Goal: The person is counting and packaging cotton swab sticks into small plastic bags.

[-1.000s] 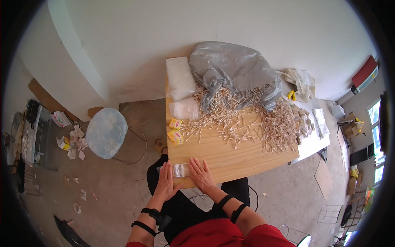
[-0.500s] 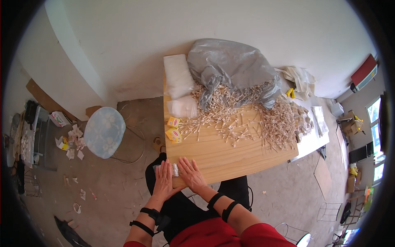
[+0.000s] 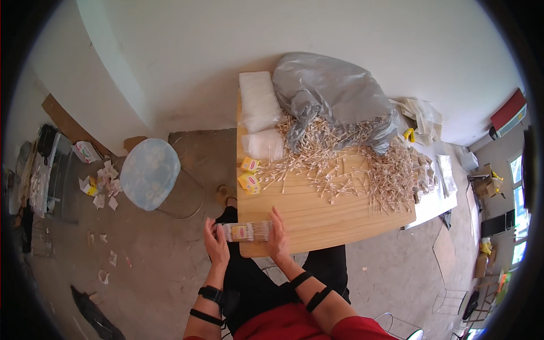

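small clear packet of cotton swabs pinched end to end between both hands at the table's near edge

the left hand (image 3: 216,243) and right hand (image 3: 277,238) each press fingertips against one short end of the small clear plastic packet of wooden-stemmed cotton swabs with a yellow label (image 3: 245,231), so its long axis runs left to right between the palms, level, over the near left corner of the pale wooden table (image 3: 317,218). neither hand is nearer; it sits midway. farther on lie two small yellow boxes (image 3: 249,174), then the loose heap of swabs (image 3: 351,161), and beyond it a crumpled grey plastic bag (image 3: 331,99).
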A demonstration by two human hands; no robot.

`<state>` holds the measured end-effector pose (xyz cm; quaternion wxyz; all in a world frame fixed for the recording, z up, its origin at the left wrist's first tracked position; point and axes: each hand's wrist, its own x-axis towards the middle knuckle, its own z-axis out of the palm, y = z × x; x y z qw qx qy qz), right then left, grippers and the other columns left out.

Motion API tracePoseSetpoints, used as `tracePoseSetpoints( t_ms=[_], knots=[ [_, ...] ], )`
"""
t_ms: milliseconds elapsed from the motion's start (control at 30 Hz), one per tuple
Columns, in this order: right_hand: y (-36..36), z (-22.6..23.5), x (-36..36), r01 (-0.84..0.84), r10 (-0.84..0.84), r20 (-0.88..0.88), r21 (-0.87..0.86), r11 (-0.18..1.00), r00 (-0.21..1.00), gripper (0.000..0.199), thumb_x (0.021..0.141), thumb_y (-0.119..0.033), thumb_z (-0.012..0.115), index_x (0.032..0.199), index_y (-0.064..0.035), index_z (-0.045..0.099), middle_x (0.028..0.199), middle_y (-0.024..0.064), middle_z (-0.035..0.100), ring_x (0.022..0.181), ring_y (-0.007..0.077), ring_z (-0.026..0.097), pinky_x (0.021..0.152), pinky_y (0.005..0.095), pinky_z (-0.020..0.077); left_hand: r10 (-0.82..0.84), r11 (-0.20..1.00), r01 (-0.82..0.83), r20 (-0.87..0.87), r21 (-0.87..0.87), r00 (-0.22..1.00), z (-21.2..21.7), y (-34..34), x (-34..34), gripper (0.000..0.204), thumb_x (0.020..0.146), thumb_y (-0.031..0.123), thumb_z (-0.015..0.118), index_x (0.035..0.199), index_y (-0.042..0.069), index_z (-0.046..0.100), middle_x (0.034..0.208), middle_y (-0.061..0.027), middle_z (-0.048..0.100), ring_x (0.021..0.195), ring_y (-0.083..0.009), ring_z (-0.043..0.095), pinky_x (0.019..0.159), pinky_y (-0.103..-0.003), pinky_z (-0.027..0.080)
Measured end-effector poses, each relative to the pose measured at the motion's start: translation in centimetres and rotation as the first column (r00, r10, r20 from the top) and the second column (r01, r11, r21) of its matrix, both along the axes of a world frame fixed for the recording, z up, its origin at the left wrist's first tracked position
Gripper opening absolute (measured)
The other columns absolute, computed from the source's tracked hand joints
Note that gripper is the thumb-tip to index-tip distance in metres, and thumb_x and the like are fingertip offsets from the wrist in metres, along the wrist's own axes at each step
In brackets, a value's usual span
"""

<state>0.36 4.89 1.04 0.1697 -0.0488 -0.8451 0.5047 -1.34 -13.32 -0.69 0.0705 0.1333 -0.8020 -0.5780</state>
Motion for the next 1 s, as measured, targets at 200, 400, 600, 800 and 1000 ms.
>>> tracePoseSetpoints(
  t_ms=[200, 400, 600, 800, 1000],
  knots=[
    [0.1, -0.7, -0.6, -0.177, 0.177, 0.002, 0.042, 0.983, 0.984, 0.039, 0.088, 0.009, 0.045, 0.124, -0.0011, 0.056, 0.134, 0.0196, 0.055, 0.124, 0.0365, 0.053, 0.104, 0.0399, 0.0425, -0.143, 0.987, 0.132, 0.12, 0.092, 0.983, -0.5, -0.2, -0.9, 0.033, 0.103, 0.026, 0.051, 0.119, -0.001, 0.061, 0.109, -0.0099, 0.065, 0.097, -0.0152, 0.06, 0.086, -0.028, 0.047],
    [-0.1, 0.1, -0.5, -0.001, -0.001, -0.017, -0.096, 0.995, 1.0, 0.034, 0.092, 0.006, 0.043, 0.122, -0.0011, 0.058, 0.133, 0.0196, 0.056, 0.124, 0.0361, 0.054, 0.104, 0.0383, 0.0416, -0.129, 0.969, 0.094, 0.144, 0.228, 0.981, -2.0, -1.0, -1.1, 0.027, 0.103, 0.025, 0.05, 0.107, 0.001, 0.063, 0.092, -0.0043, 0.064, 0.084, -0.0128, 0.059, 0.076, -0.027, 0.048],
    [-2.0, -0.4, -1.1, 0.019, -0.015, 0.021, -0.173, 0.985, 1.0, 0.031, 0.096, 0.004, 0.041, 0.121, -0.0011, 0.058, 0.136, 0.0184, 0.055, 0.128, 0.0323, 0.051, 0.108, 0.0362, 0.0373, -0.168, 0.984, 0.173, 0.102, -0.036, 0.98, -0.4, -0.1, -1.4, 0.03, 0.104, 0.025, 0.048, 0.098, -0.002, 0.06, 0.076, -0.0136, 0.061, 0.071, -0.0169, 0.06, 0.065, -0.033, 0.047],
    [-3.2, -2.0, -1.0, 0.083, -0.062, 0.056, -0.539, 0.838, 0.996, 0.03, 0.095, 0.005, 0.042, 0.119, -0.0006, 0.059, 0.134, 0.0158, 0.056, 0.126, 0.0272, 0.052, 0.109, 0.0358, 0.0361, -0.192, 0.961, 0.205, 0.083, -0.188, 0.978, 1.1, 0.3, -1.4, 0.029, 0.104, 0.022, 0.045, 0.094, -0.001, 0.059, 0.074, -0.0196, 0.061, 0.067, -0.0345, 0.064, 0.06, -0.038, 0.047],
    [-6.3, 1.0, -2.4, 0.071, -0.038, 0.088, -0.416, 0.906, 0.995, 0.027, 0.098, 0.003, 0.04, 0.114, 0.001, 0.062, 0.13, 0.0146, 0.058, 0.123, 0.0245, 0.053, 0.107, 0.0333, 0.0369, -0.178, 0.959, 0.182, 0.039, -0.217, 0.983, 0.8, 1.0, -1.3, 0.029, 0.104, 0.022, 0.045, 0.092, 0.0, 0.059, 0.071, -0.0199, 0.06, 0.066, -0.0356, 0.064, 0.058, -0.039, 0.048]
  ],
)
